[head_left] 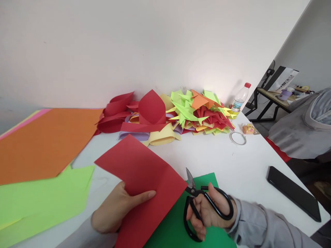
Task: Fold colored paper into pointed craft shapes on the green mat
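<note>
My left hand (117, 208) grips a folded red sheet of paper (144, 182) from below, thumb lying on top of it. My right hand (208, 213) holds black scissors (204, 203) by the loops, with the short blades pointing up at the red sheet's right edge. A green sheet (176, 227) lies flat on the white table (219, 158) under both.
Large orange (43, 141) and lime green (43, 196) sheets lie at the left. A heap of folded coloured paper shapes (176, 115) sits against the wall. A tape ring (238, 138), a water bottle (240, 98), a snack packet (248, 128) and a black phone (293, 193) are at the right. A person in grey (302, 127) sits beyond.
</note>
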Tool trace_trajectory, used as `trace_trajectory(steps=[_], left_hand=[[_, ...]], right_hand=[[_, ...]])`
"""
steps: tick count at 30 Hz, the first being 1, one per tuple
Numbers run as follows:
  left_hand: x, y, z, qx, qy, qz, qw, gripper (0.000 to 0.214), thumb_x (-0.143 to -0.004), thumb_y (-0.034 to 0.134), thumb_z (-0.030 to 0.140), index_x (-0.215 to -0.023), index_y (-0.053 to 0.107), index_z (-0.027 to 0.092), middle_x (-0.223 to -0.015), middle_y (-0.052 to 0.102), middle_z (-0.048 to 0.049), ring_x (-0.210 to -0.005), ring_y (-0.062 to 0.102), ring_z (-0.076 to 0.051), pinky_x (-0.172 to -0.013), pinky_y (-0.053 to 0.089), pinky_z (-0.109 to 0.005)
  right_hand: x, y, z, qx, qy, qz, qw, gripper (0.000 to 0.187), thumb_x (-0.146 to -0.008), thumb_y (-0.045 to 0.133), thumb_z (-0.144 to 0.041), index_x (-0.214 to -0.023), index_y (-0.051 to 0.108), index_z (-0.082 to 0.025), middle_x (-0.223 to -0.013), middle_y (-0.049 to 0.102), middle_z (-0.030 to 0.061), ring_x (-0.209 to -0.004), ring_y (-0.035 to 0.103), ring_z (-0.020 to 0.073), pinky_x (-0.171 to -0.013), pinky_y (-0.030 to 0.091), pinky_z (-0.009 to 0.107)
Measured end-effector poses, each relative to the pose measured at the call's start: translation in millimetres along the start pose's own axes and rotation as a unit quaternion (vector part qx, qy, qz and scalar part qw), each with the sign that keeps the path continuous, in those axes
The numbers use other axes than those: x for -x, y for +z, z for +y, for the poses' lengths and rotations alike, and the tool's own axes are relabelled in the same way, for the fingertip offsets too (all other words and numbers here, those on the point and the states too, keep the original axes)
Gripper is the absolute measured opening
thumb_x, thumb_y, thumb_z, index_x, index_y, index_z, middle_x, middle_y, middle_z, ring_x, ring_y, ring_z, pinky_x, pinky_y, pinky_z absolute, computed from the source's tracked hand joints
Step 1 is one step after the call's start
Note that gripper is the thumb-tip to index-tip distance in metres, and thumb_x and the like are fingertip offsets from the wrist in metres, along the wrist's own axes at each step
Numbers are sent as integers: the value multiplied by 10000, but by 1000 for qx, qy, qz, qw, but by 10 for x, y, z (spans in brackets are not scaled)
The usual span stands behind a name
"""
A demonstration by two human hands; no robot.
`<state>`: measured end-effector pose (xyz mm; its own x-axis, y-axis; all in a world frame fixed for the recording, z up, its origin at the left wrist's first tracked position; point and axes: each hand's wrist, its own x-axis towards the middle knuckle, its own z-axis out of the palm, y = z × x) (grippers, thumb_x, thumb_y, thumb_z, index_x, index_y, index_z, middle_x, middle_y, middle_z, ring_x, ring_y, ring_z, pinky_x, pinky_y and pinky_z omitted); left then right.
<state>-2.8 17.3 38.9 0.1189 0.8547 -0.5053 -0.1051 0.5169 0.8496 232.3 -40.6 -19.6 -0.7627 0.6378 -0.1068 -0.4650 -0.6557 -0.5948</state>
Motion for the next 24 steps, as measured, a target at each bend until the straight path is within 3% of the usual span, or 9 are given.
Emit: trace_trajectory(steps=[5, 15, 24], left_hand=[[-24, -18, -15, -6, -19, 13, 1000, 570, -346, 907, 340, -831, 651, 182, -784, 773, -66, -712, 726, -315, -607, 617, -387], [-35, -35, -14, -9, -22, 8, 1000, 597, -352, 901, 333, -865, 632, 185, -833, 774, -73, -696, 726, -310, -591, 618, -386], [-25, -44, -1, -9, -39, -7, 999, 573, -366, 902, 321, -863, 650, 186, -736, 768, -59, -662, 727, -304, -607, 618, -388]], right_hand=[[5, 5, 9, -13, 0, 3, 1000, 897, -772, 194, -847, -920, 604, -63, -591, 527, 7, -463, 489, 108, -470, 409, 261], [7, -1, -9, -10, -3, 7, 1000, 882, -761, 231, -852, -907, 600, -65, -589, 518, 1, -449, 476, 107, -449, 394, 261], [14, 4, 5, -13, 4, 3, 1000, 867, -755, 259, -857, -903, 600, -73, -583, 511, -9, -442, 471, 94, -436, 391, 247]])
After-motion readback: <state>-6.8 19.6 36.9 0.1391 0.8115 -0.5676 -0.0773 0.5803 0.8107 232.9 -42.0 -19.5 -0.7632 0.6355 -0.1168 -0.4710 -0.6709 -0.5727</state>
